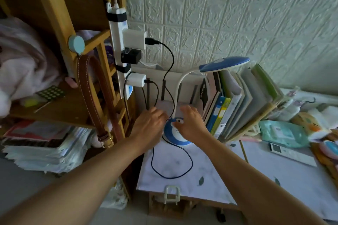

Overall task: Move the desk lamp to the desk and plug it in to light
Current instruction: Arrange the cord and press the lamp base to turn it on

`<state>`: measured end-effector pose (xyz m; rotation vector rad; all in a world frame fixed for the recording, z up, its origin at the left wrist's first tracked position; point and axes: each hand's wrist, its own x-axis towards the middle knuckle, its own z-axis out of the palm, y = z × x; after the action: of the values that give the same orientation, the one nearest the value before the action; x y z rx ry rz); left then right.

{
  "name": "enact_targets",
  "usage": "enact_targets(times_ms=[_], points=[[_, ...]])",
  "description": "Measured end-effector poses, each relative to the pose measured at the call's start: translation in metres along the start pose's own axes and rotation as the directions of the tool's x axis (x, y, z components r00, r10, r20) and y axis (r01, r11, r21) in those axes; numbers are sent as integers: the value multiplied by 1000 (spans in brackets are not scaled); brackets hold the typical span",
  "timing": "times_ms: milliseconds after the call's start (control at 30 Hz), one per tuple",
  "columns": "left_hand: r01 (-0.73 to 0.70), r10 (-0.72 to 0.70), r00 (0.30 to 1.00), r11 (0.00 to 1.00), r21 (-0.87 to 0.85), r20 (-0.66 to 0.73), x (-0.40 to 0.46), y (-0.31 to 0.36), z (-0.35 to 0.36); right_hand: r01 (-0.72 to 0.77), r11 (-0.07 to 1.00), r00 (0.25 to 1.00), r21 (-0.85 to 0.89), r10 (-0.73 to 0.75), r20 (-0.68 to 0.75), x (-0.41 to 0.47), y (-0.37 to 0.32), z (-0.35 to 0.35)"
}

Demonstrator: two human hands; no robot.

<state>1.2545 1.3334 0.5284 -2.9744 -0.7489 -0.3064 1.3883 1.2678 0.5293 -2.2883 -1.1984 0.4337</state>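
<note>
Lamp (178, 134) base is flanked on the desk (219, 173): left hand (150, 124) at its left edge, right hand (190, 124) over its far right. Both hands are spread loosely, nothing clasped. Cable (172, 170) is looped nearside.

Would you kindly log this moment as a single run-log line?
lamp: on desk, unlit | left hand, right hand: open at base | cable: runs up to white adapter

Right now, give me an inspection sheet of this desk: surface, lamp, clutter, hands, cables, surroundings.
Surface: desk with pale leaf-print cover.
Job's things: lamp upright on the desk, head unlit.
Clutter: books, remote, packets at right.
Hands: left hand and right hand open at the lamp base.
Cables: black cable looped on the desk; chargers in power strip.
Surroundings: wooden shelf, brown strap, paper stack.
</note>
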Motion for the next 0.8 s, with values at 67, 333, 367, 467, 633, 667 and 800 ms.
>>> enact_targets(times_ms=[67,333,367,467,633,667,800], points=[[8,-9,998,1000,14,67,-4,6,16,1,999,999,-38,0,35,0,11,6],[88,-85,976,996,-5,198,-13,24,58,54,994,982,-91,-36,185,7,42,42],[95,-90,969,995,-10,230,-14,25,62,43,995,982,-89,-26,189,11,43,46],[161,-133,943,985,-67,306,-18,29,74,-16,998,987,-55,25,160,26,40,54],[261,-186,930,942,-213,316,-22,23,78,-347,852,920,393,226,321,51,23,60],[264,-184,929,937,-227,320,-22,21,77,-473,718,874,510,310,374,54,19,61],[241,-178,940,951,-195,291,-24,8,70,-580,487,813,653,309,493,61,2,65]])
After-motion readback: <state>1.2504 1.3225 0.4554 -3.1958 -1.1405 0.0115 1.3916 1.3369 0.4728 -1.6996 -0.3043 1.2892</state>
